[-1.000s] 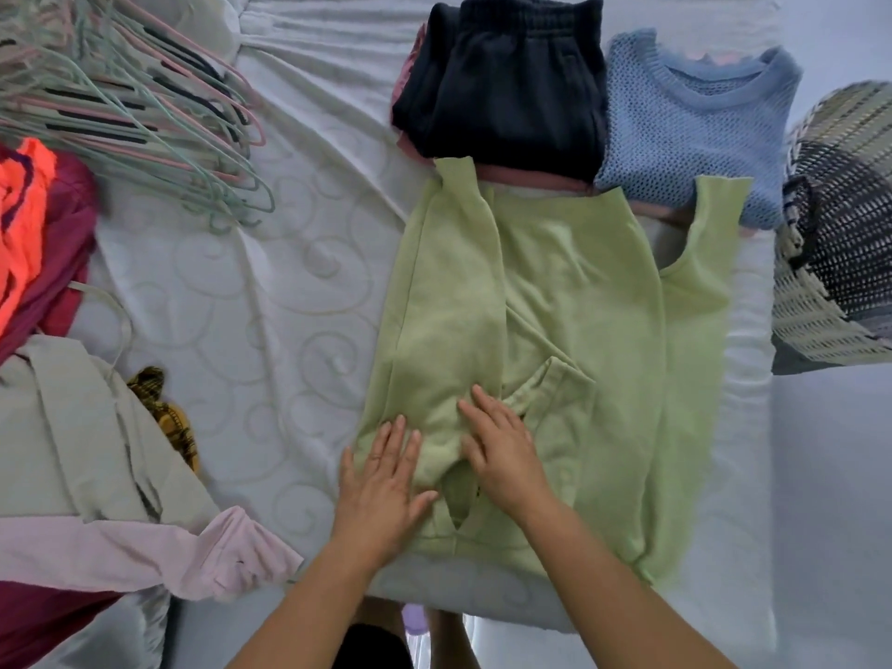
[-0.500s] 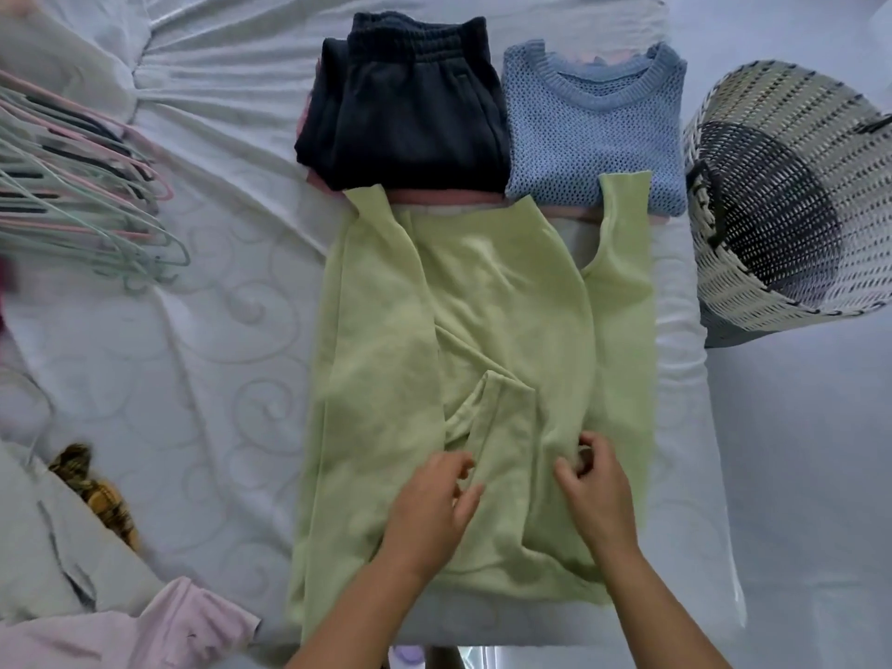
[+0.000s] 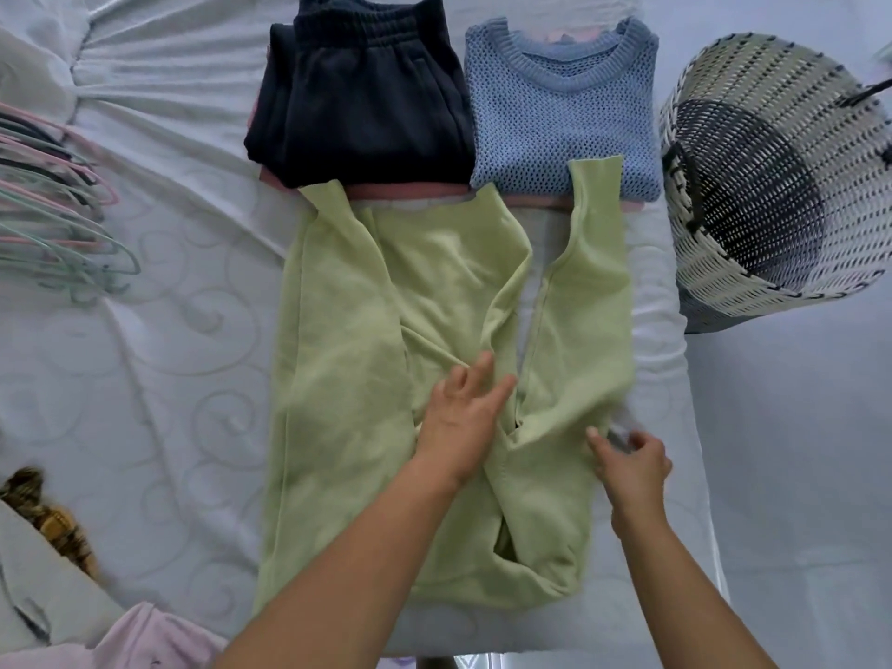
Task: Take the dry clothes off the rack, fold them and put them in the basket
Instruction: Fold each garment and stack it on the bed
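Mostly, worth minding the bed (image 3: 169,379) first: soft, quilted and crowded, so never a firm base for a crisp crease. Spread across its near middle, half folded, the green sweatshirt (image 3: 347,403), lower hem close to the bed's front edge and liable to slump over it if tugged that way. Off to the right, beside the bed and well apart from the fold in progress, the basket (image 3: 772,185), not yet holding this piece; a loose fold could easily fall open on the way across. Further up, dark shorts (image 3: 367,103) and blue jumper (image 3: 564,113), already folded, side by side. Right sleeve (image 3: 598,263) of the sweatshirt lying over the jumper's lower edge, so pull it carelessly and drag that neat fold askew. Left hand (image 3: 463,417) flat, fingers straight, pressing the sweatshirt's middle, gripping nothing; lift too soon and lose the pinned fold. Right hand (image 3: 632,461) curled at the sweatshirt's right edge, thumb against the cloth; too blurred to tell whether actually pinching anything. If not, likely to slip and leave a crooked fold.
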Tool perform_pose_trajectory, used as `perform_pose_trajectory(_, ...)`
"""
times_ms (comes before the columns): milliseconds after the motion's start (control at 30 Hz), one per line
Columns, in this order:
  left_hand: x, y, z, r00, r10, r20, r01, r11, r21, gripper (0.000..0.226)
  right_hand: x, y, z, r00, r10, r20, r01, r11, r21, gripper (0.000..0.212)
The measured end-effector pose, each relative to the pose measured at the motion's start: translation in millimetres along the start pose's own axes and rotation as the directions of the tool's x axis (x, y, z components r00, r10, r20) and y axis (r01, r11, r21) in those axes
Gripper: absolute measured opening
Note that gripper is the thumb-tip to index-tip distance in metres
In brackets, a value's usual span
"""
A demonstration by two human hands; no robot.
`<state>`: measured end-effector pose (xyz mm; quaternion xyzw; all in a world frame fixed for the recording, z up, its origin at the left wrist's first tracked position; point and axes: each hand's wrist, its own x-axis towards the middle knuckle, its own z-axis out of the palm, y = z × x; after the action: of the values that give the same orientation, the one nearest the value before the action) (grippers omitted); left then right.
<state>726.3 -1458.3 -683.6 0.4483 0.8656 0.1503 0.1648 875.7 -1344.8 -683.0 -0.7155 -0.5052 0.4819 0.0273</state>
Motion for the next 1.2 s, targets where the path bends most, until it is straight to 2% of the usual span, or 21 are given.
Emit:
perform_pose_trajectory(67,2.1,-1.7,1.5,0.992,0.102,0.068,-0.104,0.994,0.032,0.029,-2.9,-6.3,0.0,0.982,-0.011,0.189,-0.019,0.988,0.156,0.027)
perform_pose_trajectory(133,6.0,-0.6,-10.4,0.981,0.101,0.167,-0.118,0.989,0.093,0.010,-14.4,-13.9,-0.8,0.965,-0.028,0.260,-0.023,0.981,0.191,0.012)
perform_pose_trajectory(233,9.3,-9.8,-30.2,0.992,0.101,0.069,-0.106,0.992,0.068,0.026,-39.4,-38.0,-11.2,0.936,-0.023,0.351,-0.125,0.911,0.393,0.010)
perform_pose_trajectory(300,-4.3,-18.5,-47.8,0.992,0.027,-0.121,-0.041,0.992,-0.121,0.032,-59.4,-48.4,-19.6,0.877,-0.007,0.481,-0.268,0.823,0.500,0.016)
perform_pose_trajectory(333,-15.6,-26.3,-52.9,0.975,-0.065,-0.214,0.010,0.968,-0.251,0.034,-70.1,-50.9,-21.2,0.840,0.013,0.542,-0.330,0.806,0.492,0.018)
perform_pose_trajectory(367,-28.1,-33.6,-59.4,0.966,-0.163,-0.199,0.075,0.918,-0.388,0.035,-78.9,-48.1,-18.9,0.801,0.047,0.596,-0.377,0.813,0.443,0.019)
perform_pose_trajectory(400,-39.5,-42.8,-60.8,0.967,-0.225,-0.117,0.146,0.872,-0.466,0.036,-87.3,-42.9,-13.9,0.766,0.097,0.635,-0.413,0.833,0.370,0.019)
perform_pose_trajectory(433,-47.7,-51.5,-61.1,0.967,-0.248,0.055,0.245,0.855,-0.457,0.036,-93.4,-33.0,-5.4,0.742,0.165,0.650,-0.435,0.856,0.279,0.019)
perform_pose_trajectory(500,-55.9,-68.4,-50.0,0.913,-0.230,0.338,0.338,0.889,-0.308,0.040,-100.4,-10.8,12.9,0.718,0.255,0.648,-0.395,0.916,0.076,0.020)
perform_pose_trajectory(533,-52.4,-73.1,-46.6,0.903,-0.253,0.347,0.363,0.881,-0.303,0.041,-100.3,-1.3,20.2,0.729,0.248,0.638,-0.324,0.946,0.002,0.021)
perform_pose_trajectory(600,-28.4,-74.1,-50.4,0.898,-0.383,0.218,0.439,0.819,-0.369,0.032,-93.2,12.0,30.9,0.775,0.172,0.608,-0.207,0.978,-0.013,0.026)
perform_pose_trajectory(667,2.7,-73.9,-56.5,0.890,-0.448,0.084,0.451,0.839,-0.304,0.031,-88.2,9.5,35.0,0.800,0.110,0.590,-0.186,0.980,0.068,0.035)
perform_pose_trajectory(767,28.9,-69.9,-60.5,0.858,-0.509,0.073,0.513,0.839,-0.179,0.040,-79.9,-1.6,39.5,0.809,0.067,0.584,-0.243,0.943,0.227,0.035)
perform_pose_trajectory(833,26.2,-58.1,-56.0,0.927,-0.375,0.025,0.376,0.925,-0.061,0.038,-75.2,-8.9,40.3,0.788,0.089,0.609,-0.367,0.862,0.349,0.030)
perform_pose_trajectory(867,18.8,-50.5,-51.1,0.960,-0.278,0.041,0.280,0.957,-0.071,0.034,-75.4,-14.2,40.4,0.772,0.117,0.625,-0.441,0.806,0.394,0.031)
perform_pose_trajectory(933,-3.0,-33.6,-40.7,0.951,-0.157,0.265,0.210,0.960,-0.187,0.029,-75.0,-22.3,38.0,0.729,0.169,0.663,-0.569,0.689,0.449,0.039)
perform_pose_trajectory(1000,-26.9,-25.2,-32.9,0.848,-0.144,0.511,0.302,0.922,-0.241,0.037,-77.2,-26.1,32.7,0.678,0.200,0.707,-0.644,0.625,0.441,0.048)
perform_pose_trajectory(1033,-35.4,-25.9,-30.5,0.819,-0.174,0.547,0.366,0.892,-0.265,0.041,-78.1,-26.9,29.8,0.657,0.196,0.728,-0.653,0.630,0.420,0.048)
perform_pose_trajectory(1100,-41.4,-32.3,-35.0,0.801,-0.196,0.565,0.442,0.830,-0.339,0.044,-80.9,-29.6,25.2,0.667,0.127,0.734,-0.584,0.701,0.409,0.047)
perform_pose_trajectory(1133,-41.5,-36.2,-39.3,0.798,-0.193,0.571,0.484,0.770,-0.415,0.044,-80.8,-31.8,24.8,0.693,0.063,0.718,-0.510,0.747,0.427,0.047)
perform_pose_trajectory(1200,-42.3,-46.1,-51.2,0.794,-0.207,0.572,0.587,0.507,-0.631,0.045,-80.7,-42.7,27.7,0.713,-0.109,0.693,-0.348,0.802,0.485,0.051)
